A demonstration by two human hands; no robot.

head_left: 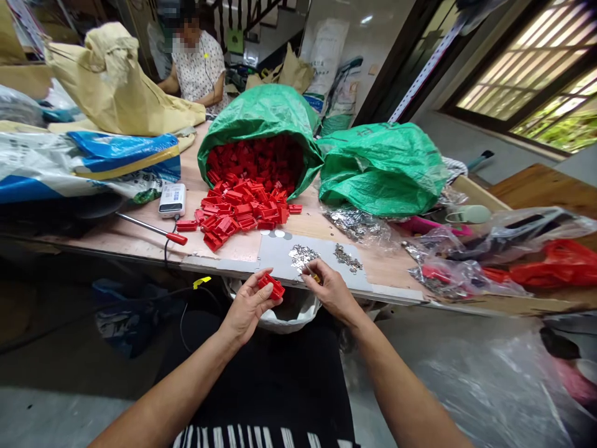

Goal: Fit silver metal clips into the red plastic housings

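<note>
My left hand is closed round a small red plastic part at the table's near edge. My right hand pinches a tiny metal piece beside a small heap of metal pieces on a grey sheet. A pile of red plastic parts spills from an open green sack onto the wooden table. A white bag hangs open below my hands.
A second green sack lies to the right, with clear bags of metal bits and red items. A red-handled tool and a small white device lie to the left. A person sits across the table by tan sacks.
</note>
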